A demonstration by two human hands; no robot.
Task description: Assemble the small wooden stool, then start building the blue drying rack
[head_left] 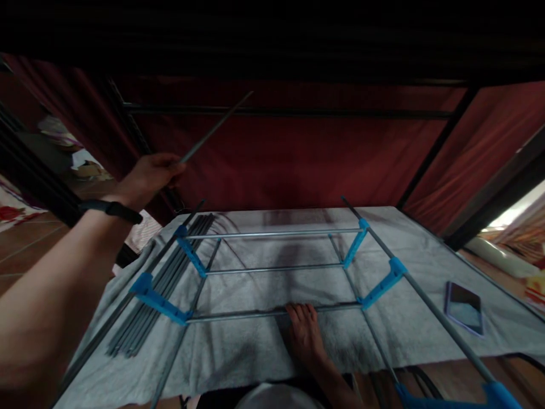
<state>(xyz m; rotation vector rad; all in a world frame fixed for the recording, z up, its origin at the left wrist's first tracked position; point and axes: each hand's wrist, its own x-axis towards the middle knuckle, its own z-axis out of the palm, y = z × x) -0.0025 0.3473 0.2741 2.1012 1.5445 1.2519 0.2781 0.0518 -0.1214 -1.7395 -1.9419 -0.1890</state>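
My left hand [159, 169] is raised at the upper left, its fingers closed around one end of a thin grey metal tube [219, 123]. The tube slants up to the right, clear of the frame below. On the cloth-covered surface lies a rack frame of grey tubes joined by blue plastic connectors [381, 282]. My right hand [304, 332] is wrapped over the near crossbar [247, 315] of this frame, right of its middle. Left of centre, several loose grey tubes [149, 307] lie in a bundle, partly under the frame's left side.
A grey cloth [264, 352] covers the surface. A phone [464, 307] lies on it at the right. Dark red curtains [298, 162] hang behind, with black metal bars [434, 153] around them. The frame's long tubes reach past the near edge.
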